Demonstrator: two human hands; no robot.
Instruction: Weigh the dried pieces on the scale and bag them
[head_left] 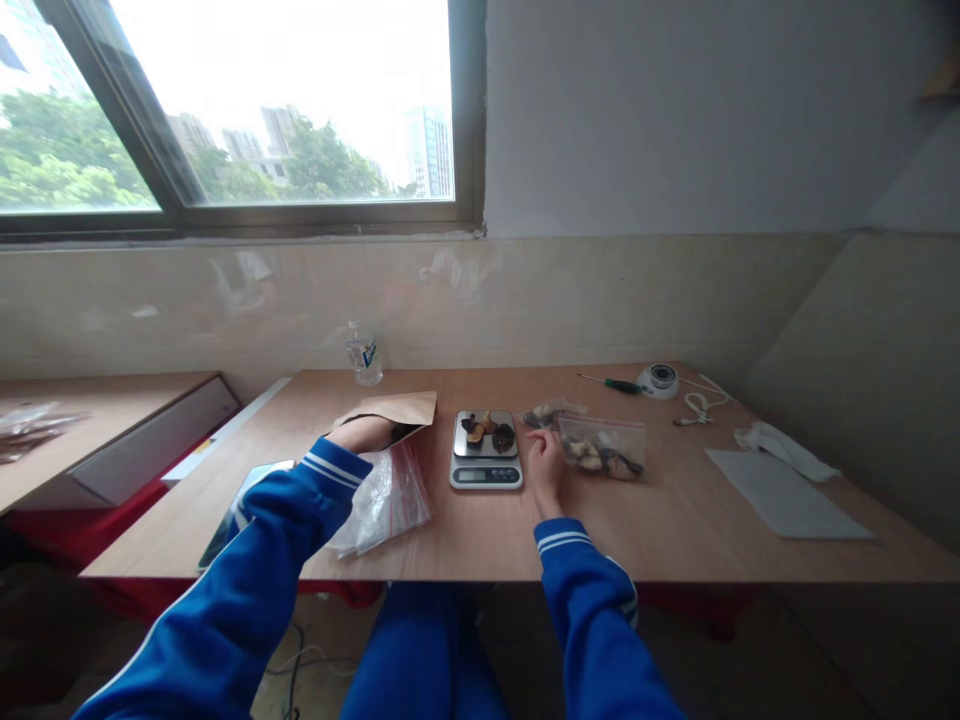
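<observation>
Water bottle (364, 356) seen far behind left hand. Green screwdriver (613, 384), white cord (697, 404), crumpled cloth (784, 447), grey sheet (784, 493) seen well right of right hand.

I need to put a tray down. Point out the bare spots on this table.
Bare wood lies on the table along the front edge between the right hand and the white sheet, and behind the scale toward the bottle. Crowded: around the scale, the zip bag and the brown envelope.
</observation>
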